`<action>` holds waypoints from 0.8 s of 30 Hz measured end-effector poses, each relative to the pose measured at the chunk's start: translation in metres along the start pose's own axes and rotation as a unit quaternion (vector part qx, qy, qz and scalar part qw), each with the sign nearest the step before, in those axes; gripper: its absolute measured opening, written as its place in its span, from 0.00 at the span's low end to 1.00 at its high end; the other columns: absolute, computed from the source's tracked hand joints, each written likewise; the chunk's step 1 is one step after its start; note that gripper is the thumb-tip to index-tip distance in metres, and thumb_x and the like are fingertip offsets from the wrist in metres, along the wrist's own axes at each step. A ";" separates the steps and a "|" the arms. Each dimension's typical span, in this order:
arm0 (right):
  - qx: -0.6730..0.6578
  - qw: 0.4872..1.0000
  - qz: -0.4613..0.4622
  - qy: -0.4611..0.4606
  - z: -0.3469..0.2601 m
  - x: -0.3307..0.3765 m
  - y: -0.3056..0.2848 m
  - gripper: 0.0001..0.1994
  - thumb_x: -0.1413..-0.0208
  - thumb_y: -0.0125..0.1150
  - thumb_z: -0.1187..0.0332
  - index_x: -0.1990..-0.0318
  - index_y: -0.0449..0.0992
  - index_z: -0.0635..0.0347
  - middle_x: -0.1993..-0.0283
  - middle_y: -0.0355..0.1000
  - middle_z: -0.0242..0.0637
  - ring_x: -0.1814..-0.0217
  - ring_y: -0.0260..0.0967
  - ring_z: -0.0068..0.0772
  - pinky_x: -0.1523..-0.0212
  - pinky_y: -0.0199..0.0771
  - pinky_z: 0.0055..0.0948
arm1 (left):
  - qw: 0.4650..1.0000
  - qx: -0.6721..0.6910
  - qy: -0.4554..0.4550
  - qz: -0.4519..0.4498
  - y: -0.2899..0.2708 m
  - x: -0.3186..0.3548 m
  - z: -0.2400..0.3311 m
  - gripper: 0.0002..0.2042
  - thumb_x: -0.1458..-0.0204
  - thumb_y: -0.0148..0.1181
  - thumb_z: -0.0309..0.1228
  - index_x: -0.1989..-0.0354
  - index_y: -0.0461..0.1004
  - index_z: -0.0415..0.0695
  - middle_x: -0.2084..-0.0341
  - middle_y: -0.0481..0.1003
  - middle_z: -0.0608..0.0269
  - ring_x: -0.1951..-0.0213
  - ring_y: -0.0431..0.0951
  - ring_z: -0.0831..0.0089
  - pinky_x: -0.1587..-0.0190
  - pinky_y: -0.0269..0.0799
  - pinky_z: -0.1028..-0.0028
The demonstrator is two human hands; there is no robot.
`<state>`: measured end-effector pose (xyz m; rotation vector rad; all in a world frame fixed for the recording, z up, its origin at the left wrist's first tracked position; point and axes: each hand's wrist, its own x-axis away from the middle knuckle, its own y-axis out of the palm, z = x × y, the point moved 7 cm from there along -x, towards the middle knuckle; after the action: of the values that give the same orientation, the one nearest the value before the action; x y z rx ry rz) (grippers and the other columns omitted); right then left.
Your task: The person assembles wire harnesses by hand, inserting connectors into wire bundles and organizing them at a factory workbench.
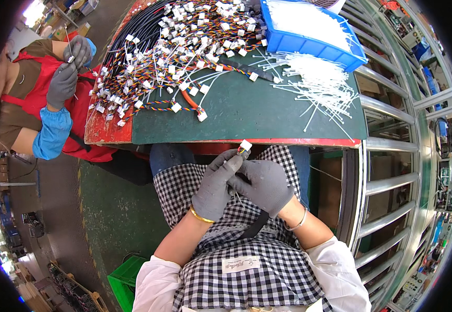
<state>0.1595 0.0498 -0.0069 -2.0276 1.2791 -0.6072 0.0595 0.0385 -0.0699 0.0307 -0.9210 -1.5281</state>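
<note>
In front of the table edge, both my grey-gloved hands meet over my lap. My left hand (214, 188) is closed round a wire harness with thin coloured wires; its white plug connector (245, 145) sticks up above the fingertips. My right hand (266, 186) presses against it with thumb and fingers closed, and what lies inside that pinch is hidden. A thin pale strip (237, 196), which looks like a cable tie tail, shows below the fingers. On the table ahead lies a big heap of wire harnesses (184, 57) with white connectors.
Loose white cable ties (319, 86) lie right of the heap, below a blue bin (317, 44) full of white pieces. A metal roller conveyor (390, 145) runs along the right. At left, a co-worker's gloved hands (63, 83) hold a wire piece. A green crate (124, 281) stands at lower left.
</note>
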 end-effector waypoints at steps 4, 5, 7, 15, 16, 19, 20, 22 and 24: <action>-0.115 0.992 0.047 0.010 0.002 0.001 -0.001 0.10 0.44 0.65 0.62 0.67 0.80 0.60 0.75 0.75 0.41 0.77 0.73 0.39 0.72 0.71 0.32 | 1.000 -0.020 -0.004 -0.019 0.002 0.002 0.006 0.16 0.38 0.54 0.40 0.51 0.76 0.41 0.58 0.78 0.65 0.72 0.73 0.86 0.79 0.58 0.84; -0.171 0.982 0.082 -0.008 -0.001 0.003 -0.005 0.08 0.45 0.66 0.65 0.67 0.80 0.60 0.76 0.75 0.39 0.78 0.72 0.36 0.72 0.71 0.30 | 1.000 -0.013 0.005 -0.013 0.001 0.001 0.008 0.16 0.38 0.54 0.41 0.52 0.76 0.41 0.59 0.78 0.66 0.72 0.72 0.87 0.79 0.58 0.85; -0.197 0.976 0.094 -0.018 0.003 0.008 -0.005 0.07 0.45 0.65 0.67 0.64 0.81 0.60 0.74 0.75 0.39 0.76 0.72 0.33 0.71 0.72 0.29 | 1.000 -0.006 0.014 -0.009 0.002 0.002 0.012 0.16 0.38 0.54 0.41 0.52 0.76 0.41 0.61 0.78 0.66 0.72 0.72 0.87 0.79 0.57 0.85; -0.474 0.844 0.208 0.140 0.044 0.030 -0.050 0.04 0.43 0.61 0.74 0.64 0.79 0.66 0.65 0.78 0.34 0.72 0.69 0.16 0.71 0.68 0.18 | 0.991 -0.108 0.081 0.013 -0.001 0.006 0.023 0.14 0.35 0.51 0.36 0.54 0.76 0.37 0.80 0.69 0.72 0.84 0.55 0.88 0.83 0.50 0.84; -0.484 0.838 0.225 0.117 0.046 0.031 -0.058 0.04 0.42 0.60 0.74 0.63 0.78 0.65 0.64 0.79 0.36 0.72 0.70 0.17 0.72 0.68 0.16 | 0.991 -0.109 0.080 0.011 0.000 0.007 0.021 0.14 0.35 0.51 0.36 0.54 0.76 0.37 0.80 0.69 0.72 0.84 0.55 0.88 0.83 0.50 0.84; -0.479 0.826 0.281 0.093 0.044 0.032 -0.064 0.04 0.41 0.61 0.74 0.62 0.77 0.64 0.62 0.79 0.37 0.71 0.71 0.17 0.72 0.69 0.16 | 0.993 -0.095 0.068 0.032 0.002 0.005 0.014 0.12 0.38 0.56 0.32 0.56 0.77 0.35 0.84 0.65 0.76 0.84 0.56 0.89 0.83 0.49 0.84; -0.483 0.821 0.298 0.071 0.043 0.033 -0.064 0.04 0.41 0.61 0.74 0.61 0.76 0.64 0.62 0.79 0.38 0.70 0.72 0.18 0.70 0.70 0.17 | 0.993 -0.096 0.068 0.030 0.004 0.005 0.013 0.12 0.38 0.56 0.32 0.56 0.77 0.35 0.84 0.65 0.76 0.84 0.56 0.89 0.83 0.49 0.84; -0.486 0.814 0.315 0.049 0.041 0.034 -0.062 0.05 0.41 0.61 0.75 0.60 0.76 0.64 0.61 0.79 0.38 0.69 0.72 0.18 0.69 0.71 0.17 | 0.991 -0.115 0.068 0.029 0.007 0.007 0.012 0.12 0.39 0.56 0.32 0.57 0.77 0.35 0.82 0.68 0.75 0.84 0.56 0.89 0.83 0.50 0.84; -0.455 0.828 0.328 0.027 0.036 0.035 -0.063 0.05 0.41 0.62 0.75 0.59 0.76 0.65 0.61 0.80 0.37 0.67 0.72 0.18 0.66 0.73 0.18 | 0.990 -0.114 0.071 0.027 0.007 0.007 0.011 0.12 0.39 0.57 0.32 0.57 0.77 0.34 0.81 0.69 0.75 0.84 0.57 0.89 0.82 0.51 0.84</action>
<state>0.2370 0.0474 0.0166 -1.9815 2.4558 0.3700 0.0582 0.0394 -0.0549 -0.0495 -0.6250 -1.5516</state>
